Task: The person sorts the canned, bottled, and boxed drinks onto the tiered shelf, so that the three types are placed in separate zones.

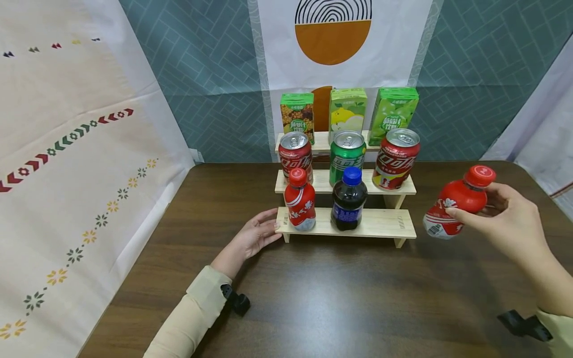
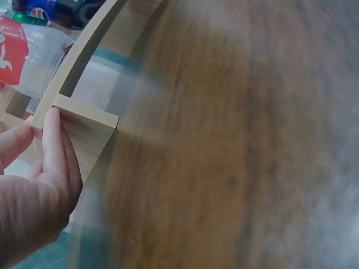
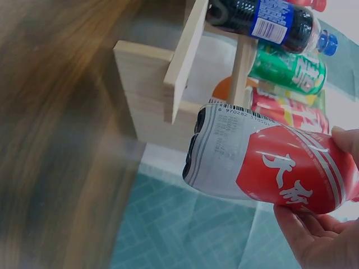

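Note:
In the head view, my right hand (image 1: pixel 515 219) grips a red-capped drink bottle (image 1: pixel 461 201) in the air, right of a tiered wooden display rack (image 1: pixel 385 226). The bottle is tilted, its base toward the rack; in the right wrist view its red-and-clear label (image 3: pixel 280 168) shows. My left hand (image 1: pixel 255 236) pinches the left end of the rack's lowest shelf, seen closely in the left wrist view. On that shelf stand a matching red bottle (image 1: pixel 300 201) at the left and a dark, blue-capped bottle (image 1: pixel 349 201) in the middle.
The middle tier holds a red can (image 1: pixel 295 149), a green can (image 1: pixel 346 154) and another red can (image 1: pixel 397 159). Three green juice boxes, one in the middle (image 1: pixel 348 107), stand on the top tier. A patterned cloth (image 1: pixel 215 74) hangs behind the brown table (image 1: pixel 313 298).

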Motion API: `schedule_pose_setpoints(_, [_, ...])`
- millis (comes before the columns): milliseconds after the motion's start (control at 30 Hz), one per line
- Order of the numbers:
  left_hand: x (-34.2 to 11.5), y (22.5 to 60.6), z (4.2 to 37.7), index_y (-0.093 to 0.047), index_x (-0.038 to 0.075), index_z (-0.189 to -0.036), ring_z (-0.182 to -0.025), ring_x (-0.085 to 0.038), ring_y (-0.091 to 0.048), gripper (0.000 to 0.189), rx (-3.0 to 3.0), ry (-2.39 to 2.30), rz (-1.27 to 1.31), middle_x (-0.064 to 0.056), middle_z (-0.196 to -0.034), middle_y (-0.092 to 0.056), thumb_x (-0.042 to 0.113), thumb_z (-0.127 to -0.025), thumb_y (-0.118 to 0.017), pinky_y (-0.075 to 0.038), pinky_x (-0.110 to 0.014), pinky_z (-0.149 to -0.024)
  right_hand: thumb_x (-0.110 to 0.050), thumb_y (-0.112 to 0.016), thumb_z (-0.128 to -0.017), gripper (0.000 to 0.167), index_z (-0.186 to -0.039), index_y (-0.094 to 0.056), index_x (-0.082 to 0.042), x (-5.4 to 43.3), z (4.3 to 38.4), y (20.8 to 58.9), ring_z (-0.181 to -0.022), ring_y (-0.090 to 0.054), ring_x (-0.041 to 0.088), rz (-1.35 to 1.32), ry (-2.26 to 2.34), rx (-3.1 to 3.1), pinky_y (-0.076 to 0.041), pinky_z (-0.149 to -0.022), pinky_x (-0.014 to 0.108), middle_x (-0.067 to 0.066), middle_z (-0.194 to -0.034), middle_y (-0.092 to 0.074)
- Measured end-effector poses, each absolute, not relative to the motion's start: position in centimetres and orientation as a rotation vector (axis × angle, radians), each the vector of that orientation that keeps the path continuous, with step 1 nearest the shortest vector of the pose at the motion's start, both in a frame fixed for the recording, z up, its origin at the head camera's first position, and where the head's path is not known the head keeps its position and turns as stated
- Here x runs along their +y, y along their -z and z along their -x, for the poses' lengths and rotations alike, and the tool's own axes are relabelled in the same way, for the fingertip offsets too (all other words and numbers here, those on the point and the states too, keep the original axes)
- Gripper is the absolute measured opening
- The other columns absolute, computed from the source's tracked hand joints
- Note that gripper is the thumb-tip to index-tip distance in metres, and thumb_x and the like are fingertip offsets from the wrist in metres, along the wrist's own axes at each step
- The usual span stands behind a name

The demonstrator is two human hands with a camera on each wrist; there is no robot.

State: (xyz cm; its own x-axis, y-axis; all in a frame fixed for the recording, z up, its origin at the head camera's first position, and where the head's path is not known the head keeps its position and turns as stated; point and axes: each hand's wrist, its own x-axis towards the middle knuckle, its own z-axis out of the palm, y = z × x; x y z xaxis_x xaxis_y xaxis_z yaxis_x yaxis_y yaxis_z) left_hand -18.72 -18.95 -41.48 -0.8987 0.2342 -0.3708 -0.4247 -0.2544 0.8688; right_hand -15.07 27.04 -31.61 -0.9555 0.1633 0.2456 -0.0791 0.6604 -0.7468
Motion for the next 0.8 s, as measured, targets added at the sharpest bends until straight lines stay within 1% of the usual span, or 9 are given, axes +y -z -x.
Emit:
schedule_pose_setpoints(67, [-18.9, 41.5, 18.8, -0.032, 0.011, -0.147, -0.095, -0.013, -0.064, 0.054, 1.597, -2.185, 0.24, -0.018, -0.139, -0.041, -0.001, -0.097, -0.047, -0.056, -0.023, -0.08, -0.025, -0.082, -0.075, 0.056, -0.116, -0.053, 0.0, 26.6, 15.2, 31.5, -0.065, -0.048, -0.026, 0.057, -1.18, -2.591, -0.042, -0.055, 0.002, -0.038, -0.08, -0.046])
schedule_pose_setpoints(167, [-19.0, 41.5, 18.8, -0.032, 0.012, -0.147, -0.096, -0.013, -0.064, 0.053, 1.601, -2.177, 0.242, -0.018, -0.141, -0.04, 0.0, -0.097, -0.047, -0.056, -0.023, -0.08, -0.025, -0.081, -0.075, 0.059, -0.118, -0.052, 0.002, 25.9, 15.3, 31.4, -0.067, -0.048, -0.025, 0.029, -1.182, -2.598, -0.042, -0.056, 0.003, -0.036, -0.083, -0.046])
schedule_pose_setpoints(267, [-19.1, 41.4, 18.8, -0.031, 0.011, -0.148, -0.096, -0.012, -0.064, 0.054, 1.602, -2.173, 0.237, -0.018, -0.141, -0.04, 0.0, -0.097, -0.047, -0.056, -0.023, -0.081, -0.027, -0.08, -0.076, 0.058, -0.119, -0.053, 0.0, 25.1, 15.5, 31.3, -0.069, -0.048, -0.024, 0.002, -1.179, -2.618, -0.043, -0.057, 0.003, -0.032, -0.087, -0.048])
schedule_pose_setpoints(400, [-19.1, 41.4, 18.8, -0.03, 0.011, -0.148, -0.094, -0.012, -0.064, 0.055, 1.591, -2.178, 0.241, -0.016, -0.138, -0.042, -0.001, -0.097, -0.047, -0.056, -0.023, -0.08, -0.027, -0.078, -0.078, 0.058, -0.123, -0.053, 0.0, 23.9, 15.8, 31.5, -0.073, -0.046, -0.022, -0.058, -1.179, -2.651, -0.043, -0.058, 0.004, -0.001, -0.106, -0.063])
schedule_pose_setpoints(500, [-19.1, 41.3, 18.8, -0.03, 0.011, -0.148, -0.094, -0.012, -0.064, 0.056, 1.586, -2.178, 0.231, -0.016, -0.137, -0.042, -0.001, -0.097, -0.047, -0.056, -0.023, -0.08, -0.026, -0.077, -0.08, 0.059, -0.125, -0.051, 0.002, 23.2, 16.0, 31.6, -0.076, -0.044, -0.02, -0.106, -1.179, -2.663, -0.042, -0.059, 0.005, 0.023, -0.117, -0.058])
schedule_pose_setpoints(567, [-19.1, 41.2, 18.8, -0.029, 0.011, -0.148, -0.094, -0.012, -0.064, 0.056, 1.584, -2.179, 0.225, -0.016, -0.137, -0.042, -0.001, -0.097, -0.047, -0.056, -0.023, -0.08, -0.026, -0.077, -0.08, 0.058, -0.124, -0.052, 0.001, 22.7, 16.1, 31.6, -0.077, -0.044, -0.018, -0.122, -1.173, -2.669, -0.042, -0.059, 0.006, 0.023, -0.117, -0.059])
schedule_pose_setpoints(667, [-19.0, 41.1, 18.7, -0.028, 0.01, -0.149, -0.094, -0.012, -0.064, 0.056, 1.586, -2.182, 0.214, -0.017, -0.137, -0.041, -0.001, -0.097, -0.046, -0.055, -0.022, -0.08, -0.026, -0.077, -0.079, 0.059, -0.125, -0.051, 0.002, 22.1, 16.3, 31.7, -0.086, -0.057, 0.004, -0.145, -1.169, -2.677, -0.042, -0.06, 0.009, 0.024, -0.117, -0.059])
schedule_pose_setpoints(733, [-19.0, 41.1, 18.6, -0.028, 0.009, -0.149, -0.094, -0.012, -0.064, 0.056, 1.588, -2.184, 0.211, -0.018, -0.137, -0.041, -0.001, -0.097, -0.046, -0.055, -0.022, -0.079, -0.026, -0.077, -0.079, 0.059, -0.125, -0.051, 0.002, 21.8, 16.4, 31.8, -0.091, -0.059, 0.019, -0.156, -1.167, -2.682, -0.042, -0.061, 0.011, 0.024, -0.117, -0.059])
schedule_pose_setpoints(800, [-19.0, 41.1, 18.6, -0.028, 0.009, -0.149, -0.094, -0.012, -0.064, 0.056, 1.588, -2.183, 0.213, -0.018, -0.137, -0.042, -0.002, -0.097, -0.046, -0.055, -0.022, -0.079, -0.025, -0.077, -0.079, 0.061, -0.126, -0.051, 0.003, 21.5, 16.5, 32.0, -0.096, -0.057, 0.036, -0.171, -1.175, -2.683, -0.042, -0.061, 0.011, 0.025, -0.118, -0.059])
